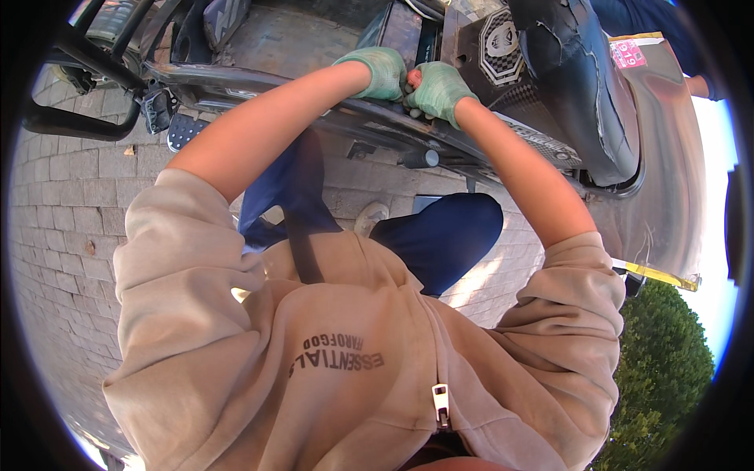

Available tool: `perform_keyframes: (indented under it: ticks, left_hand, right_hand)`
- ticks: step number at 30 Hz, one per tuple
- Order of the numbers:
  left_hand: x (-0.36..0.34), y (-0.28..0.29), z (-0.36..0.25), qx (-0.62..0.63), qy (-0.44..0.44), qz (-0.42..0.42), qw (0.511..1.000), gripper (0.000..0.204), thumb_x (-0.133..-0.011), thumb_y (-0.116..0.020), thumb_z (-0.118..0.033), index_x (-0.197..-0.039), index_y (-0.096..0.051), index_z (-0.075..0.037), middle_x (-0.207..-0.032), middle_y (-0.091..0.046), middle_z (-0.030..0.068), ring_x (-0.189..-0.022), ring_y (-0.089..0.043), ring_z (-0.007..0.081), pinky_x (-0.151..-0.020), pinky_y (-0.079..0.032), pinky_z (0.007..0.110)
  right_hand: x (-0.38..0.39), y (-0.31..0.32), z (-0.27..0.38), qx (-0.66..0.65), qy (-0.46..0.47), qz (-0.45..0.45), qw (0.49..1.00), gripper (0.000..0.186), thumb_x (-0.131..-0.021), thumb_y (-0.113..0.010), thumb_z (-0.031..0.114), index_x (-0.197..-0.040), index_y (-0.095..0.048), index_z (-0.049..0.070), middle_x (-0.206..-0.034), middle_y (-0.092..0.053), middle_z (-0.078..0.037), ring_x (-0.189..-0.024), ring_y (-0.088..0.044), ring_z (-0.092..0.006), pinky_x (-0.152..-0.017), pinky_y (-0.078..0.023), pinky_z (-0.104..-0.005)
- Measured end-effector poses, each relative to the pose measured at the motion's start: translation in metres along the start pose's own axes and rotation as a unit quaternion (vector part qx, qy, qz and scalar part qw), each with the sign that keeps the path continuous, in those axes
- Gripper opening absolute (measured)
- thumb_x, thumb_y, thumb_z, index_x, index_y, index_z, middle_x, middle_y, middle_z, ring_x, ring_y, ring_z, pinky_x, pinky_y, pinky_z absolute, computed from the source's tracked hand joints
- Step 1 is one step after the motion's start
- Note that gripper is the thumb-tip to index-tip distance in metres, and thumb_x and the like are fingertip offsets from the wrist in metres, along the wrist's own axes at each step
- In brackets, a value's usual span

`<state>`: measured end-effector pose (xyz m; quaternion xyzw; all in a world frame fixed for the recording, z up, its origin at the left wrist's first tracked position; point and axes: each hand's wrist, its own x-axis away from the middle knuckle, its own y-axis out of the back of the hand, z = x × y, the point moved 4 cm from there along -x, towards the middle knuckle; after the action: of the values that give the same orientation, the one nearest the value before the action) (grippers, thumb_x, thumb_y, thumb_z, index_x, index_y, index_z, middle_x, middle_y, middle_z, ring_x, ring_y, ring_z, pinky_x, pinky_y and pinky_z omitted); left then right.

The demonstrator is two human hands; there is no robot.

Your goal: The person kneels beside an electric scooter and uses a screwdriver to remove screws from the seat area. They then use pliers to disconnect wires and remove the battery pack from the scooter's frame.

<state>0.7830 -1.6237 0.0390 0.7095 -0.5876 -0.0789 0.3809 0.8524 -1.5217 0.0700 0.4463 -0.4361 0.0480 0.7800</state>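
- The left hand (381, 72), in a green glove, is at the edge of the dark vehicle (469, 55), in the upper middle of the view.
- The right hand (440, 90), gloved in the same green, is just beside it; the two hands almost meet.
- The fingers of both hands look curled, but it is not possible to tell if either grip is narrow or holds something.
- A small reddish patch (414, 78) shows between the hands; its nature is not clear.
- Just beyond the hands there is an open box (400, 30) in the vehicle.
- To the right of the hands stands the black seat (573, 86), with its cover torn.
- Behind the seat is a shiny metal sheet (667, 165) with yellow edging.
- Below the vehicle, a short tube (422, 159) points out above the paving (94, 184).
- At upper right, another person's blue sleeve (640, 14) is partly visible.
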Motion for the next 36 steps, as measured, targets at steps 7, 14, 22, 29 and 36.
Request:
perform_keyframes:
  ticks: [7,14,22,29,36]
  left_hand:
    - [-0.010,-0.004,-0.001,-0.041,0.041,0.002,0.998,0.027,-0.079,-0.072,-0.024,-0.103,-0.077,-0.013,-0.097,-0.073,0.0161,-0.088,-0.068,0.0324,-0.084,-0.053,0.040]
    - [-0.007,-0.004,0.001,-0.034,-0.019,-0.019,0.999,0.039,-0.078,-0.075,-0.036,-0.100,-0.075,-0.003,-0.099,-0.073,0.0177,-0.089,-0.069,0.0369,-0.081,-0.055,0.044]
    - [-0.008,-0.006,0.002,-0.016,-0.026,0.003,1.000,0.047,-0.077,-0.079,-0.044,-0.101,-0.075,-0.004,-0.101,-0.072,0.0174,-0.088,-0.068,0.0371,-0.082,-0.055,0.045]
    - [-0.001,-0.001,0.000,0.012,-0.023,0.010,1.000,0.053,-0.075,-0.081,-0.049,-0.103,-0.075,-0.004,-0.102,-0.073,0.0158,-0.091,-0.068,0.0361,-0.083,-0.054,0.045]
    - [-0.005,-0.004,0.001,-0.010,0.001,0.007,1.000,0.038,-0.076,-0.081,-0.038,-0.102,-0.078,-0.010,-0.100,-0.074,0.0127,-0.089,-0.069,0.0317,-0.083,-0.053,0.043]
  right_hand:
    - [0.005,0.002,0.001,0.129,0.083,-0.036,0.988,0.019,-0.088,-0.063,0.021,-0.095,-0.067,0.004,-0.080,-0.071,-0.016,-0.074,-0.069,-0.0310,-0.072,-0.054,-0.0421]
    - [0.084,0.025,0.012,-0.013,0.162,-0.180,0.970,0.034,-0.081,-0.074,0.030,-0.096,-0.065,0.001,-0.091,-0.068,-0.016,-0.087,-0.067,-0.0286,-0.081,-0.053,-0.0382]
    - [0.178,0.076,0.037,-0.069,0.305,-0.242,0.919,0.028,-0.085,-0.078,0.018,-0.104,-0.064,0.002,-0.083,-0.068,-0.005,-0.073,-0.063,-0.0099,-0.069,-0.052,-0.0252]
    - [0.164,0.082,0.031,0.051,0.313,-0.230,0.920,0.022,-0.086,-0.071,0.007,-0.106,-0.061,0.002,-0.087,-0.068,-0.012,-0.073,-0.066,-0.0160,-0.069,-0.054,-0.0293]
    - [0.174,0.085,0.036,0.070,0.315,-0.245,0.914,0.015,-0.087,-0.067,0.006,-0.102,-0.064,0.003,-0.090,-0.068,-0.015,-0.081,-0.068,-0.0277,-0.075,-0.054,-0.0342]
